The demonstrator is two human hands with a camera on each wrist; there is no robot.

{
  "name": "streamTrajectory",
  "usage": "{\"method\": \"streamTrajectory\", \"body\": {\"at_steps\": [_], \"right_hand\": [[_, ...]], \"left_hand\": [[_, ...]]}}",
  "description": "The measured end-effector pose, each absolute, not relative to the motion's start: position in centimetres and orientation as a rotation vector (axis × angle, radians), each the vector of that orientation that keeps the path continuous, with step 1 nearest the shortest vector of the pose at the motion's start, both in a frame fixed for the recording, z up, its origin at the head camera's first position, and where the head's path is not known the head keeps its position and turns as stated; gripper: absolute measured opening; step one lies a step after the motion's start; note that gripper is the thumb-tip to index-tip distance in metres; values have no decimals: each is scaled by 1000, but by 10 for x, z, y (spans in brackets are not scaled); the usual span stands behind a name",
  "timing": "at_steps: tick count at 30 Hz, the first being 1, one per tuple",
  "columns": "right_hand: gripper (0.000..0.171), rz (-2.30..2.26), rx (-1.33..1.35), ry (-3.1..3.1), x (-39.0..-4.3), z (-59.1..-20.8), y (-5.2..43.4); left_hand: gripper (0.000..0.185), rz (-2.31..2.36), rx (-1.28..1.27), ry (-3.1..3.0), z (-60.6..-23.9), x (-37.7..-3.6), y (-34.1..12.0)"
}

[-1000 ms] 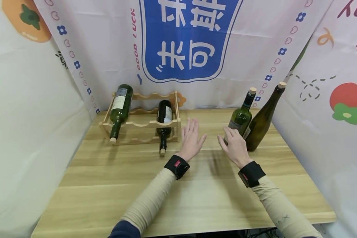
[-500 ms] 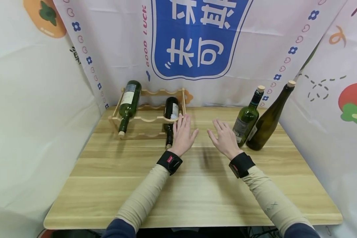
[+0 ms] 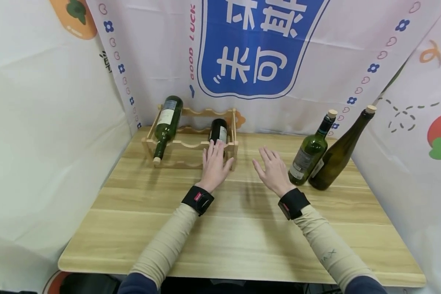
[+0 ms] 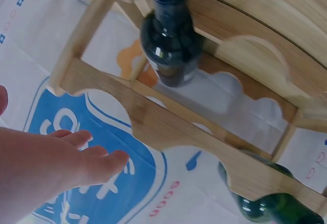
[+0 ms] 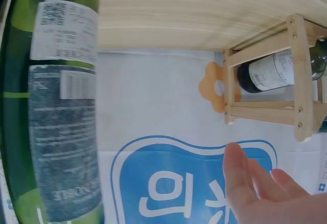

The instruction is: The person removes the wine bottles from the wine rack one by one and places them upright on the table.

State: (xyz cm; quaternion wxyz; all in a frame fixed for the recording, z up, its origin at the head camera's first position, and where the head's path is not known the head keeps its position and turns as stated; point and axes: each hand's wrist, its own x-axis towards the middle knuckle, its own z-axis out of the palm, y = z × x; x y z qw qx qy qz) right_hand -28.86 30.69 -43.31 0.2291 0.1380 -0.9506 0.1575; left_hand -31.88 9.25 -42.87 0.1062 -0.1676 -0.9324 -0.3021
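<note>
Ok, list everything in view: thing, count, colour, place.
wine rack: one, pale wood, back left of the table.
racked bottles: two, dark green in the left slot, near black in the right slot, lying down.
standing bottles: two, green and olive brown, corked, back right, the brown one leaning.
table: one, light wood.
backdrop: white cloth with a blue sign, behind the table.
left hand: open, over the rack's front right.
right hand: open, beside the green standing bottle.
</note>
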Motion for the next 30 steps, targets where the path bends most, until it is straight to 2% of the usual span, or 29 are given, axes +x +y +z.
{"method": "streamTrajectory", "body": {"at_steps": [19,30], "right_hand": [[51,463,428,-2590,-294,-432,278],[55,452,472,-2599,-294,-433,272]], "left_hand": [[66,-886,-358,-2752,-421,-323,33],[60,-937,-62,-2628,-409,-335,-23]]}}
